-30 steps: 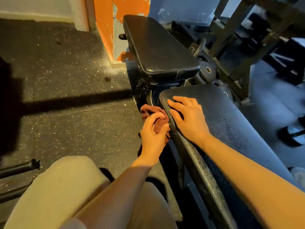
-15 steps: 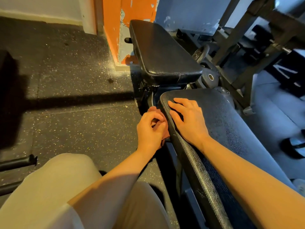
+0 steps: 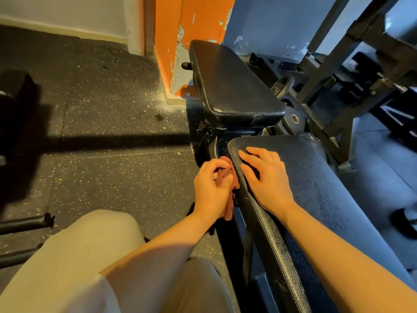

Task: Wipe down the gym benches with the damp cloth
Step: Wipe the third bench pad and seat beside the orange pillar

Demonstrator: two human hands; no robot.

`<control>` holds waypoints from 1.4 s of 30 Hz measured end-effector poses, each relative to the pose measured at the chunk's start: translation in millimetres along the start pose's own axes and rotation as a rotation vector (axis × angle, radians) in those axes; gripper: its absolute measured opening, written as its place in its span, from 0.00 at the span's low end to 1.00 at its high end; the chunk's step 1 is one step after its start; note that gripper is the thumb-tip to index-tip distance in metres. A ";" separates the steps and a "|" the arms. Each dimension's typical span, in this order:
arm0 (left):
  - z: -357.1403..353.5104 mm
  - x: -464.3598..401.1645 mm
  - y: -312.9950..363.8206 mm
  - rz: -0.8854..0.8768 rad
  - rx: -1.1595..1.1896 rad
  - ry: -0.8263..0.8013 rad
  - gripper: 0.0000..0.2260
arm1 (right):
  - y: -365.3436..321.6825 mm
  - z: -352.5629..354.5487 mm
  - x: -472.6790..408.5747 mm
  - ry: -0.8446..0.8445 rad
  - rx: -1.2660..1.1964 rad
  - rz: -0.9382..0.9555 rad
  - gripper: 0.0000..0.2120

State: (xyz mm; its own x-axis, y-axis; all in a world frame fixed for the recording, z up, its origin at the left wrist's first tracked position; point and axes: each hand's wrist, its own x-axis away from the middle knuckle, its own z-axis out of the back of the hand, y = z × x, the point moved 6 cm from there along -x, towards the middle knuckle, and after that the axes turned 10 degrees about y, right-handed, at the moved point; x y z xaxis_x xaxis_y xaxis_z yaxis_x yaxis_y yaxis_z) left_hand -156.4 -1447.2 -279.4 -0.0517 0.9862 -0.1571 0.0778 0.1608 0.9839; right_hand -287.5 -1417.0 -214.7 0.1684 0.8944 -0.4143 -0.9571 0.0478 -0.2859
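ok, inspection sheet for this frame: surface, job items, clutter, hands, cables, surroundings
Surface: near bench pad, black textured vinyl, scuffed along its left edge; far bench pad beyond it, also black.
Job's things: reddish cloth bunched against the near pad's left side edge.
Clutter: pale dust and grit on the speckled rubber floor by the pillar base.
Hands: left hand grips the cloth; right hand rests flat on the near pad, fingers spread.
Cables: nothing seen.
Surroundings: orange pillar with peeling paint, weight plate and dark rack frame to the right, black bars low left.
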 end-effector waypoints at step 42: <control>-10.3 14.6 1.8 -0.024 0.003 0.076 0.14 | 3.4 -4.3 -0.7 0.011 0.000 -0.017 0.17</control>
State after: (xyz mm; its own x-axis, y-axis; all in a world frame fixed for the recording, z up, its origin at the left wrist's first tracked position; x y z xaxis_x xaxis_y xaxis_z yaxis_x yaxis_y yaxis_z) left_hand -167.3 -1432.9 -279.1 -0.1287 0.9764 -0.1734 0.0783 0.1843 0.9797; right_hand -289.8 -1419.3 -219.1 0.1870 0.8887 -0.4187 -0.9541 0.0628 -0.2928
